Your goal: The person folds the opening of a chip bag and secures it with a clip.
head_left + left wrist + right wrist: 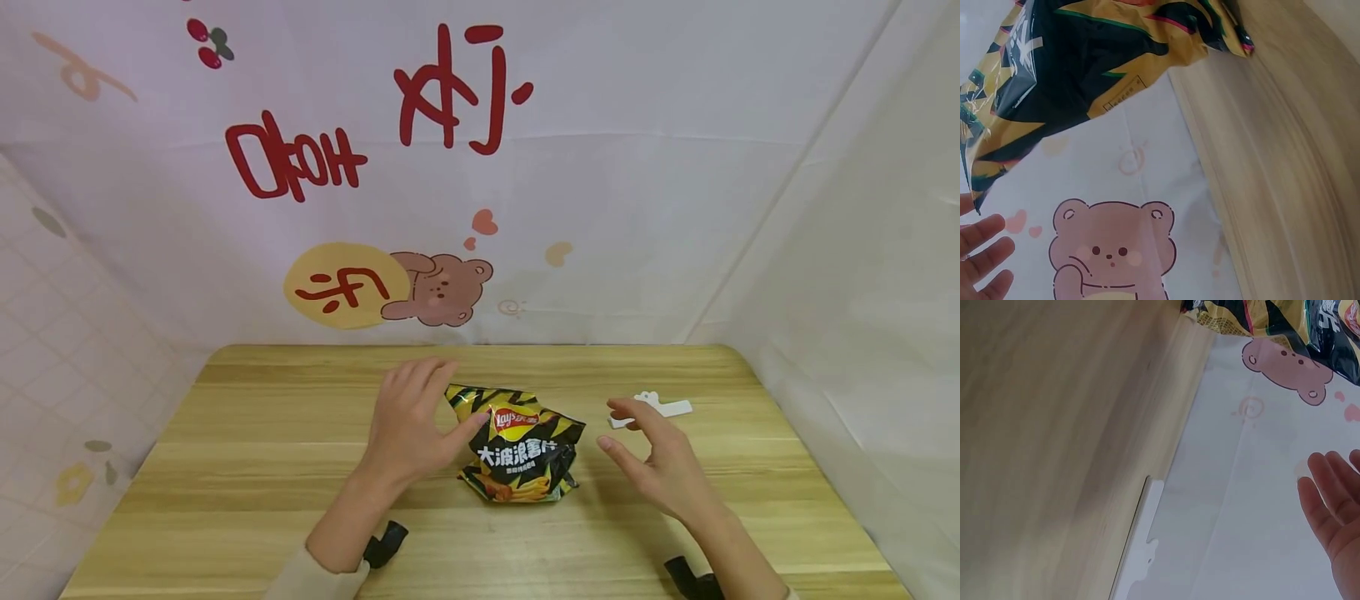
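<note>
A black-and-yellow bag of Lay's potato chips sits crumpled on the wooden table, its printed front facing me. Beside its upper left corner is my left hand, with fingers extended and the thumb before the bag's left side. The left wrist view has that hand's fingers just by a pointed corner of the chip bag; whether they touch it I cannot tell. Apart from the bag, on its right, my right hand holds nothing, its fingers relaxed. In the right wrist view those fingers are spread loosely.
Behind the right hand lies a flat white strip with a small animal-shaped bump, partly covered by the fingers. Black straps show by both wrists. A white printed cloth rises behind the wooden table and along its sides.
</note>
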